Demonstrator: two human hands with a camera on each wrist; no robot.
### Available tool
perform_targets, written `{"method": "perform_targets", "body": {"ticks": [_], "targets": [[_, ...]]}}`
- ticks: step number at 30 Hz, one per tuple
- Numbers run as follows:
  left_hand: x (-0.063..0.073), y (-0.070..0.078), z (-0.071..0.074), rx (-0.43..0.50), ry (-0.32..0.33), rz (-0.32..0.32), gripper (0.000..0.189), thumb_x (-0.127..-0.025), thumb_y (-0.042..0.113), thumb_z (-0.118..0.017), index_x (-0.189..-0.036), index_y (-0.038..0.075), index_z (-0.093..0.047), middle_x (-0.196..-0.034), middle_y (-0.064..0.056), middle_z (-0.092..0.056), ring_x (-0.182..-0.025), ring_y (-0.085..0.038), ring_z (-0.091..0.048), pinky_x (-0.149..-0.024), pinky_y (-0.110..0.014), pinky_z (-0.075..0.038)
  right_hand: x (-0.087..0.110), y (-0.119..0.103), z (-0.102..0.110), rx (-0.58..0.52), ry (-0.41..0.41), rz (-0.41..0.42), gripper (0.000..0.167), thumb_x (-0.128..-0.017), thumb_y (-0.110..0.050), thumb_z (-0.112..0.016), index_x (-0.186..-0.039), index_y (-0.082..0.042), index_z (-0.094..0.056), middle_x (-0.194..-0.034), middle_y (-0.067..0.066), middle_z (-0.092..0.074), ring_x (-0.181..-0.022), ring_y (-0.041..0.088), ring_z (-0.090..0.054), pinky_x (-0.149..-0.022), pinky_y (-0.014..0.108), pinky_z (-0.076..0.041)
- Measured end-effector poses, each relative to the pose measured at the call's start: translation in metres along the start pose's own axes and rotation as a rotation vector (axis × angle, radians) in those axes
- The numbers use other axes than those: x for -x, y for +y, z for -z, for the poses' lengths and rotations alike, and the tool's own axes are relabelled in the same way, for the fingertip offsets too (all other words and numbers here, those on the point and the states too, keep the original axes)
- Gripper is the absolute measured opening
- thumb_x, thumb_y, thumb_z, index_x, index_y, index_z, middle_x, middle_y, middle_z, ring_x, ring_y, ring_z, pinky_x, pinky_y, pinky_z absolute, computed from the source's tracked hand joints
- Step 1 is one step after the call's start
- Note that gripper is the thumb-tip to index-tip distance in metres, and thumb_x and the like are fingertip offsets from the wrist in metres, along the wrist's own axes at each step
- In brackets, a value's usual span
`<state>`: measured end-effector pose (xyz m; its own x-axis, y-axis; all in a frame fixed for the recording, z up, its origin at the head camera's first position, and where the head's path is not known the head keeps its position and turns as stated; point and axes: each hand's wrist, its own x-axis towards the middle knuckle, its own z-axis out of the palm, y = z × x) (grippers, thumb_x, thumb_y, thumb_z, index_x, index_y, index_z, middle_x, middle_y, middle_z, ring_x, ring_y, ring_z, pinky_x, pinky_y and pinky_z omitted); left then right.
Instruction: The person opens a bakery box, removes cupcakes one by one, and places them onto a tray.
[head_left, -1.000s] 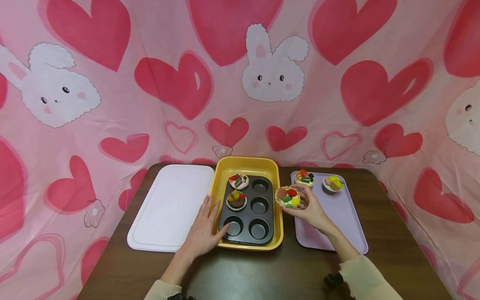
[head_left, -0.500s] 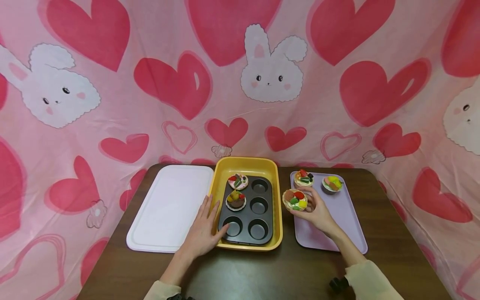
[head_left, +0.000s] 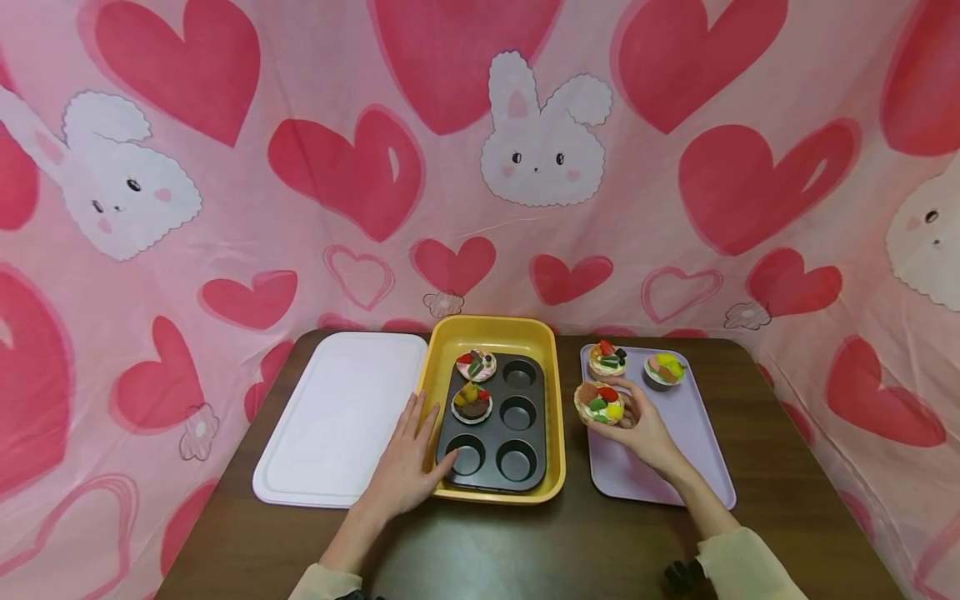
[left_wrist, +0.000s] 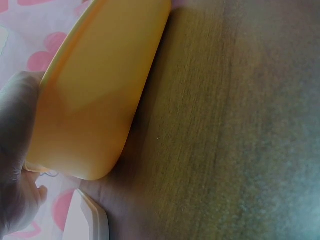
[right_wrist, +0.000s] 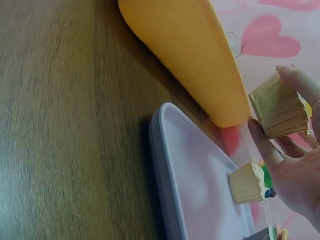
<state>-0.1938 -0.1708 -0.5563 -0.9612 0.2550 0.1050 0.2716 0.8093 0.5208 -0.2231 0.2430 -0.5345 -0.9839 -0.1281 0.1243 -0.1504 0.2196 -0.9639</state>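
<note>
In the head view my right hand (head_left: 643, 429) pinches a toy cupcake (head_left: 598, 403) with red, green and yellow fruit pieces on cream, above the left side of the lilac tray (head_left: 637, 479). Its pale fluted cup shows in the right wrist view, held between thumb and fingers. My left hand (head_left: 408, 458) lies with fingers extended over the left rim of the yellow basin (head_left: 558, 467), its thumb near the front-left cup of the dark muffin pan (head_left: 492, 462). In that pan's left column sit a pink-topped cupcake (head_left: 476, 364) and a chocolate one (head_left: 472, 403).
Two more toy cupcakes, one with strawberry (head_left: 607, 358) and one with yellow topping (head_left: 664, 369), stand at the back of the lilac tray. A white board (head_left: 341, 417) lies left of the basin. A heart-patterned cloth (head_left: 450, 200) hangs behind the brown table (head_left: 495, 550).
My right hand has moved right with the cupcake, from the yellow basin's right rim to over the lilac tray. My left hand has stayed in place.
</note>
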Motion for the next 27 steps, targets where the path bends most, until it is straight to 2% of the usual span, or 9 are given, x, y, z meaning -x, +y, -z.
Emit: {"method": "perform_targets", "body": {"ticks": [2,4,6,10,13,27], "targets": [[0.000,0.000,0.000,0.002,-0.001,0.004,0.088,-0.102,0.053,-0.068,-0.172,0.011,-0.036,-0.188,-0.012,-0.009,-0.174,-0.039,-0.011,-0.132,-0.068,-0.034,0.001,0.000,0.002,0.009,0.007,-0.001,0.082,-0.090,0.003,-0.086,-0.157,0.005,-0.040,-0.136,0.020,-0.069,-0.110,-0.006,-0.069,-0.092,0.012,-0.060],[0.000,0.000,0.000,0.004,0.000,0.007,0.088,-0.102,0.051,-0.069,-0.173,0.012,-0.036,-0.188,-0.012,-0.009,-0.174,-0.039,-0.011,-0.131,-0.068,-0.034,0.001,0.001,0.004,0.018,0.015,-0.001,0.081,-0.090,0.003,-0.086,-0.157,0.004,-0.040,-0.136,0.021,-0.069,-0.110,-0.006,-0.069,-0.093,0.012,-0.059],[0.000,0.000,0.000,0.005,0.001,0.008,0.088,-0.101,0.051,-0.069,-0.172,0.012,-0.036,-0.188,-0.012,-0.009,-0.174,-0.039,-0.012,-0.131,-0.068,-0.034,0.002,0.002,0.006,0.028,0.028,0.002,0.080,-0.090,0.003,-0.086,-0.156,0.004,-0.041,-0.132,0.011,-0.072,-0.109,-0.007,-0.069,-0.093,0.011,-0.058],[0.000,0.000,0.000,-0.001,0.003,0.004,0.088,-0.101,0.051,-0.069,-0.172,0.011,-0.036,-0.188,-0.012,-0.009,-0.174,-0.040,-0.012,-0.132,-0.067,-0.034,0.004,0.005,0.010,0.051,0.056,0.008,0.078,-0.091,0.003,-0.086,-0.154,0.004,-0.042,-0.118,-0.018,-0.071,-0.107,-0.009,-0.068,-0.091,0.010,-0.057],[0.000,0.000,0.000,-0.001,0.004,0.000,0.088,-0.101,0.052,-0.069,-0.172,0.011,-0.036,-0.188,-0.013,-0.009,-0.174,-0.040,-0.012,-0.132,-0.067,-0.033,0.006,0.008,0.014,0.063,0.071,0.014,0.076,-0.091,0.002,-0.086,-0.153,0.005,-0.042,-0.115,-0.026,-0.069,-0.107,-0.011,-0.066,-0.091,0.008,-0.055],[0.000,-0.001,0.000,-0.009,0.015,-0.008,0.088,-0.101,0.053,-0.068,-0.172,0.010,-0.038,-0.187,-0.013,-0.011,-0.174,-0.039,-0.012,-0.132,-0.068,-0.033,0.013,0.018,0.036,0.101,0.137,-0.015,0.077,-0.090,0.006,-0.085,-0.154,0.006,-0.042,-0.114,-0.026,-0.063,-0.103,-0.014,-0.063,-0.087,0.006,-0.056]]}}
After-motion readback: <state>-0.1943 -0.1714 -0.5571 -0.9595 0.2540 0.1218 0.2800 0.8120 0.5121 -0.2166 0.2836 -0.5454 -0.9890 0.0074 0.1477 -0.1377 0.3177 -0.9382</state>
